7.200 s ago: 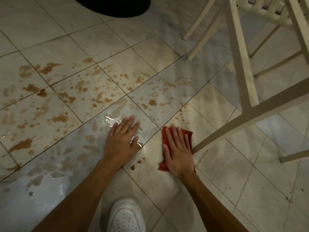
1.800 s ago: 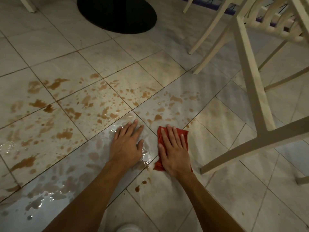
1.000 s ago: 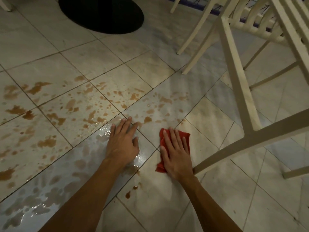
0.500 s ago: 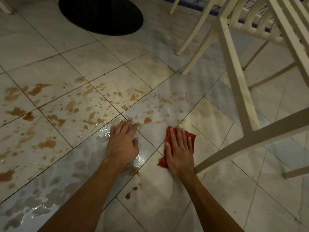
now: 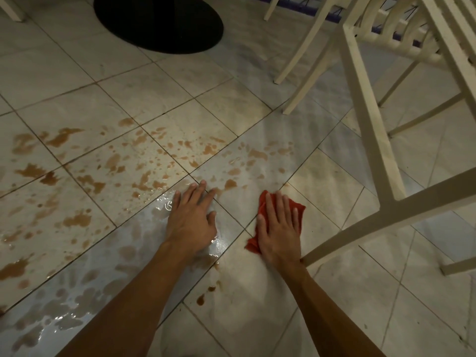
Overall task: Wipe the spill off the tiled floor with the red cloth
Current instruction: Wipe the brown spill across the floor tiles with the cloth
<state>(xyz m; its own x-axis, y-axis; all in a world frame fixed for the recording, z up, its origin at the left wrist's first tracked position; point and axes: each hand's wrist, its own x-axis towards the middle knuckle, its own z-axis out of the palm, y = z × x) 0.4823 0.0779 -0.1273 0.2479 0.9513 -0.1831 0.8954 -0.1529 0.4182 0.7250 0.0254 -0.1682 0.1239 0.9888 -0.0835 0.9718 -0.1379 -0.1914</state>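
Two hands are pressing flat on the tiled floor [image 5: 167, 91]. Your right hand [image 5: 279, 233], fingers straight and close together, is bearing down on the red cloth [image 5: 296, 206], which is lying crumpled just left of the white chair [image 5: 371, 140] and its nearest slanted leg. Your left hand [image 5: 192, 222], fingers slightly spread, is resting palm-down on a wet, shiny tile farther left of the chair. The brown spill [image 5: 116, 161] is lying in splashes and puddles farther left again, a few drops sitting between your forearms. A black round base [image 5: 159, 21] is sitting far left of the chair.
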